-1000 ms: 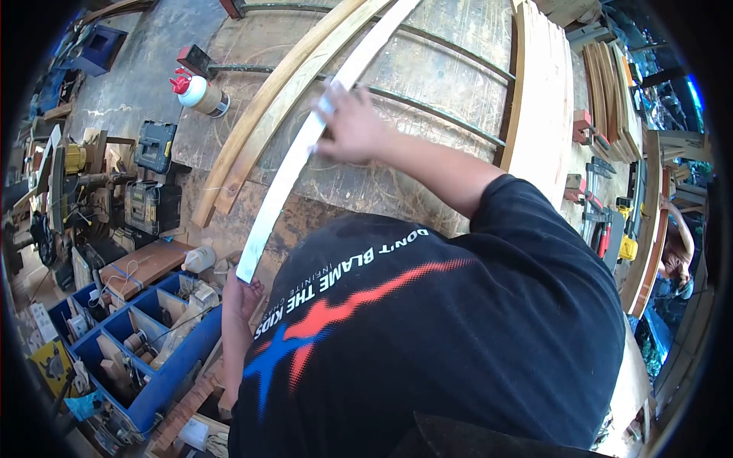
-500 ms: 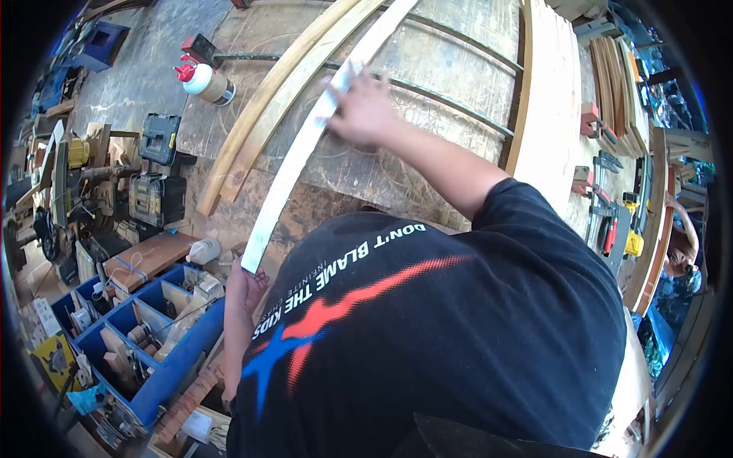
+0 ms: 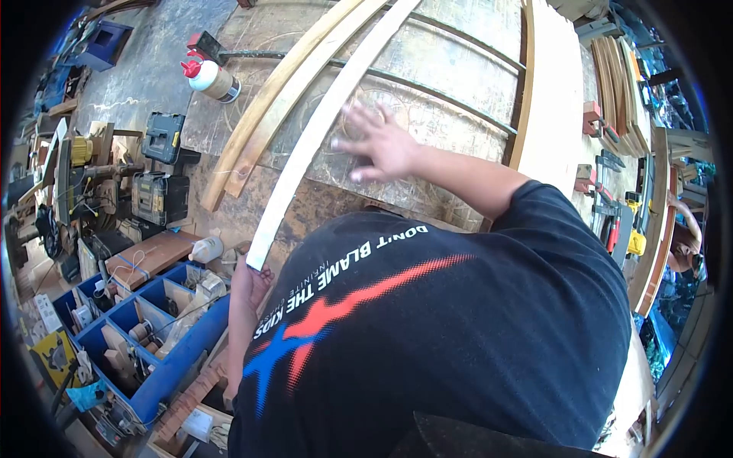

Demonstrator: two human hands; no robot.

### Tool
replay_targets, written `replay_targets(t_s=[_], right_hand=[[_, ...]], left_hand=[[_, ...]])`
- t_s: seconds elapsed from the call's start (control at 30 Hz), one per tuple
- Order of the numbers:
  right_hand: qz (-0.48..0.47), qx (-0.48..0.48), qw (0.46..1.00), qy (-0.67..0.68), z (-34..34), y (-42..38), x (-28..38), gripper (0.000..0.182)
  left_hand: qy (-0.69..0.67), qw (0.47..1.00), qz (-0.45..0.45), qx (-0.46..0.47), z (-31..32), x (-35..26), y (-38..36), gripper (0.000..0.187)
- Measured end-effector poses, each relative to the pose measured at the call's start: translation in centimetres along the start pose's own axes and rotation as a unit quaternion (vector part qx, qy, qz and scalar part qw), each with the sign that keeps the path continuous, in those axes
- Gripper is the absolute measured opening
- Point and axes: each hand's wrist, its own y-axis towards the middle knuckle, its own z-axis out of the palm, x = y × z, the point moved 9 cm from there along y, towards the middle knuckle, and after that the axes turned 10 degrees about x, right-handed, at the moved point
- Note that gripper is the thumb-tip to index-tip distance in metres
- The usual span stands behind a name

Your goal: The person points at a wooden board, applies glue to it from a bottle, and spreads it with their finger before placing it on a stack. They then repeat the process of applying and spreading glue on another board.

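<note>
A long pale wooden strip (image 3: 309, 141) runs from the top of the view down toward the lower left. My left hand (image 3: 256, 281) is at its lower end, with the fingers curled round that end. To the right of the strip my right hand (image 3: 385, 145) is over the worn table (image 3: 450, 61), its fingers spread and holding nothing, the fingertips close to the strip's edge. Two brown wooden strips (image 3: 267, 103) lie side by side to the left of the pale one.
A glue bottle with a red cap (image 3: 214, 82) and metal clamp bars (image 3: 443, 95) are on the table. Black tool cases (image 3: 159, 197) and a blue divided box (image 3: 149, 320) are at the left. Clamps (image 3: 603, 187) lie at the right, where another person (image 3: 686, 244) is partly visible.
My right hand has come off the pale strip and moved right and down, its fingers spread. My left hand, with the strip's lower end, has shifted slightly right.
</note>
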Motion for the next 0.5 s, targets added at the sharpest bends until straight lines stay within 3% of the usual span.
replay_targets(t_s=[0.03, 0.13, 0.17, 0.27, 0.3, 0.4, 0.43, 0.5], right_hand=[[-0.037, 0.006, 0.999, -0.033, 0.8, -0.2, 0.5, 0.084], [0.155, -0.135, 0.979, -0.015, -1.2, 1.1, -4.3, 0.084], [0.226, -0.122, 0.966, 0.009, -2.3, 1.2, -5.9, 0.083], [0.192, -0.095, 0.976, -0.043, -2.9, 2.8, -3.3, 0.085], [0.110, 0.005, 0.993, -0.029, -2.1, 2.7, -1.1, 0.089], [0.033, 0.006, 0.999, -0.029, -2.5, 2.2, 1.7, 0.092], [0.107, -0.047, 0.993, 0.002, -3.0, 2.6, -0.1, 0.091], [0.137, -0.092, 0.986, -0.012, -2.6, 4.5, -1.5, 0.088]], left_hand=[[-0.004, 1.000, -0.004, -0.004, -0.2, 0.3, -0.1, 0.035], [-0.012, 1.000, 0.012, 0.009, -0.5, 0.6, 0.3, 0.036], [-0.013, 1.000, 0.006, 0.014, -0.7, 0.9, 0.5, 0.036], [-0.009, 1.000, -0.003, 0.021, -1.1, 1.0, 0.8, 0.036], [-0.006, 1.000, -0.004, 0.019, -1.1, 0.8, 0.7, 0.036], [-0.007, 1.000, 0.008, 0.020, -1.1, 0.7, 0.6, 0.035], [-0.009, 1.000, 0.016, 0.023, -1.1, 0.6, 0.7, 0.035], [-0.015, 0.999, 0.015, 0.029, -0.5, 0.6, 0.6, 0.035]])
